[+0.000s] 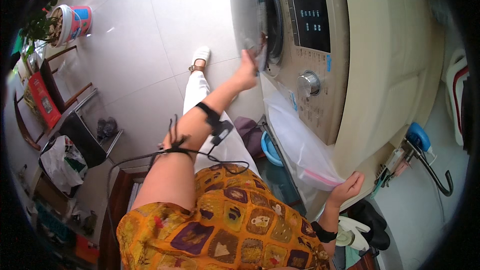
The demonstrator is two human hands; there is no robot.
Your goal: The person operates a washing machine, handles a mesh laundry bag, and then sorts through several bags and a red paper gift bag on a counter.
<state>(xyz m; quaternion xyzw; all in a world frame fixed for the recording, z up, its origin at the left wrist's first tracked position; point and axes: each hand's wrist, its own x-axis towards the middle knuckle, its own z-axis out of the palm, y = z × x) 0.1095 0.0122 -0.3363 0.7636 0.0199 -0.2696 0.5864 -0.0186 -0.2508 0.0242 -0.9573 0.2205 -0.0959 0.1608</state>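
My left hand (pixel 245 73) is at the rim of the washing machine's round door (pixel 243 15), which stands swung open. The fingers close round the door's lower edge and are partly hidden behind it. My right hand (pixel 348 188) is closed on one end of a white mesh laundry bag (pixel 297 137) with a pink strip along its edge. Thin and stretched out, the bag hangs along the front of the beige washing machine (pixel 316 110). The machine's silver dial (pixel 308 84) and lit display (pixel 308 7) face up toward me.
A light blue basin (pixel 271 149) sits low beside my legs, with a dark purple cloth (pixel 247 135) near it. Off to the left are a plant bucket (pixel 75 25) and a chair (pixel 80 137) holding a plastic bag. White gloves (pixel 355 232) lie at lower right, below a black hook (pixel 444 185).
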